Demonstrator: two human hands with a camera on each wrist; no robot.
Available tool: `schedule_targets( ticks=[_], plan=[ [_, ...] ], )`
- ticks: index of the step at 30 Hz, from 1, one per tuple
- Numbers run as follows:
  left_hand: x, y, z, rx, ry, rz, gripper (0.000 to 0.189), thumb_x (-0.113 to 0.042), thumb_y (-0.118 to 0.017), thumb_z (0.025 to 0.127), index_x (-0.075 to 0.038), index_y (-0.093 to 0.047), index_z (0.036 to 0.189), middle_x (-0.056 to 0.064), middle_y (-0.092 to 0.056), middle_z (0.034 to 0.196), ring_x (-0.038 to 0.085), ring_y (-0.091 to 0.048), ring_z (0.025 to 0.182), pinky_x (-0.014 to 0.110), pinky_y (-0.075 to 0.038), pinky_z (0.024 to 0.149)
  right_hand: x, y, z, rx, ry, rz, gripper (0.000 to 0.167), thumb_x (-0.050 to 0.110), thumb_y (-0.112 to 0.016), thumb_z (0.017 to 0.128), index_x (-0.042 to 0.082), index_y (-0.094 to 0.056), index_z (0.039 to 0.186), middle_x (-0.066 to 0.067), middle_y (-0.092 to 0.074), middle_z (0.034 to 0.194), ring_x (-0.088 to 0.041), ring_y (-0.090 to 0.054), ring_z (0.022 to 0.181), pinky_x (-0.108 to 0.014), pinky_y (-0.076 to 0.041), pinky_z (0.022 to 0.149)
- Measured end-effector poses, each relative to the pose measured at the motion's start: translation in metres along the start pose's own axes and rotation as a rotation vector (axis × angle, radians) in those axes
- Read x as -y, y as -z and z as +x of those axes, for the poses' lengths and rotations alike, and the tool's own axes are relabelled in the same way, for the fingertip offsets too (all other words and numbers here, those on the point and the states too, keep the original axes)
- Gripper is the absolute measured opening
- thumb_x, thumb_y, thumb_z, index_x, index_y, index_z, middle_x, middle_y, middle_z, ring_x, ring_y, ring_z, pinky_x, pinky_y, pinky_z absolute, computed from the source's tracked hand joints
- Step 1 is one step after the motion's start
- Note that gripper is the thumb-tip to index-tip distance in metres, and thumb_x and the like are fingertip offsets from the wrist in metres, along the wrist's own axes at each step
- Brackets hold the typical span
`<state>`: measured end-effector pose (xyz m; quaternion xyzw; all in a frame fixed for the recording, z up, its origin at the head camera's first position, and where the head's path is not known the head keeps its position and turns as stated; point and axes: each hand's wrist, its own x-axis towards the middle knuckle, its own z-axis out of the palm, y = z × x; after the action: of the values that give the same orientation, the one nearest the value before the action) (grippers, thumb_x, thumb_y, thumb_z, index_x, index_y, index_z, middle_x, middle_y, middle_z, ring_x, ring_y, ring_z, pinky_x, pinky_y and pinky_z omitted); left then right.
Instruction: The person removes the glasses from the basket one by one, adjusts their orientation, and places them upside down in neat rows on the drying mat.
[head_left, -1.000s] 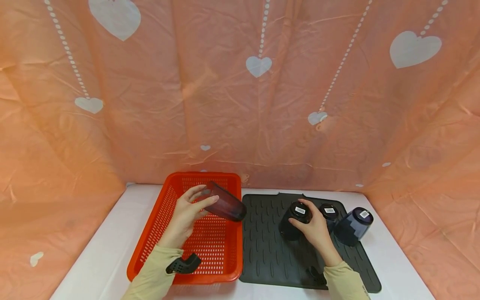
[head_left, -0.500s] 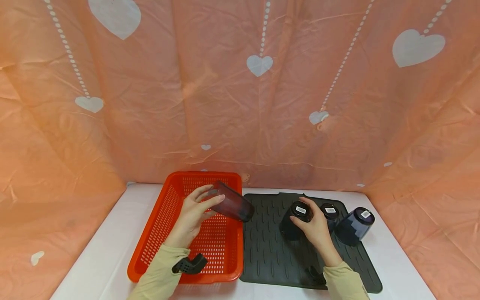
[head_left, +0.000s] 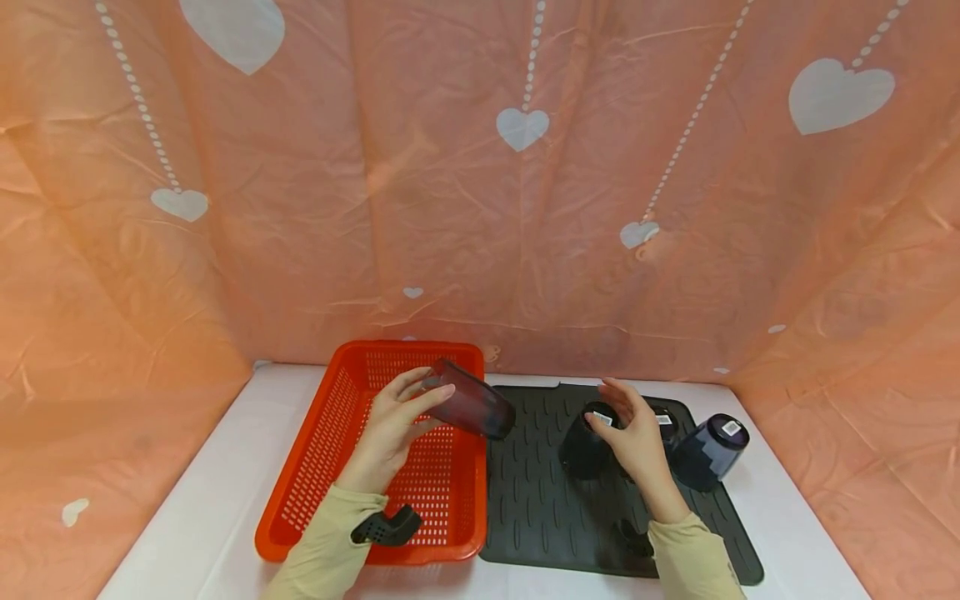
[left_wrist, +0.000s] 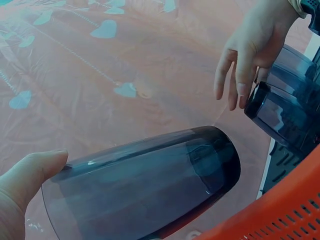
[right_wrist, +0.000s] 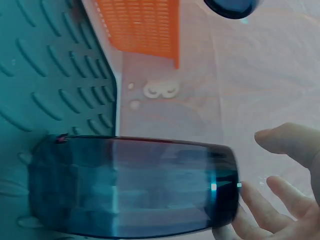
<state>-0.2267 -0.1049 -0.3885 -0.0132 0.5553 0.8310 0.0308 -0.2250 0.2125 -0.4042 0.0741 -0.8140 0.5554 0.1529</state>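
Note:
My left hand [head_left: 386, 429] grips a dark translucent tumbler [head_left: 474, 402] near its rim, thumb along the side. The tumbler lies tilted over the basket's right edge, its thick base pointing right and down; the left wrist view shows its clear wall [left_wrist: 135, 185]. Over the drying mat [head_left: 532, 500], my right hand [head_left: 637, 442] has its thumb and fingers spread at the base of an upside-down tumbler [head_left: 581, 452]. In the right wrist view, the thumb stands apart from that tumbler [right_wrist: 160, 185], while the fingers are close by its base.
An orange slotted basket [head_left: 450, 553] stands left of the mat on the white table [head_left: 187, 508]. Two more upturned tumblers stand at the mat's right side, one [head_left: 666, 423] partly behind my right hand, the other [head_left: 705, 458] farther right. A heart-patterned orange sheet [head_left: 450, 208] hangs behind.
My left hand has carried its tumbler rightward, out over the mat's left edge. My right hand has let go of the upside-down tumbler; its fingers have spread and lifted slightly.

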Motion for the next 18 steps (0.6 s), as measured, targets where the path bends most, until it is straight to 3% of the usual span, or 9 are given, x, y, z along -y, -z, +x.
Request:
schedule_targets(
  ticks=[8, 18],
  plan=[
    [0.000, -0.006, 0.000, -0.009, -0.013, -0.016, 0.055, -0.010, -0.074, 0.084, -0.007, -0.047, 0.132, 0.014, -0.053, 0.122, 0.023, -0.061, 0.094, 0.039, -0.054, 0.079, -0.004, 0.004, 0.007, -0.030, 0.021, 0.039, 0.050, 0.006, -0.069, 0.088, 0.006, -0.050, 0.134, -0.014, -0.055, 0.129, -0.025, -0.050, 0.122, -0.037, -0.037, 0.103],
    [0.002, -0.016, -0.002, 0.013, -0.018, -0.057, 0.053, -0.008, -0.074, 0.083, -0.005, -0.047, 0.129, 0.015, -0.055, 0.117, 0.020, -0.064, 0.086, 0.039, -0.054, 0.077, 0.012, -0.004, 0.005, 0.016, 0.042, 0.143, 0.043, 0.010, -0.062, 0.094, 0.005, -0.049, 0.135, -0.015, -0.054, 0.131, -0.028, -0.048, 0.124, -0.033, -0.037, 0.104]
  ],
)
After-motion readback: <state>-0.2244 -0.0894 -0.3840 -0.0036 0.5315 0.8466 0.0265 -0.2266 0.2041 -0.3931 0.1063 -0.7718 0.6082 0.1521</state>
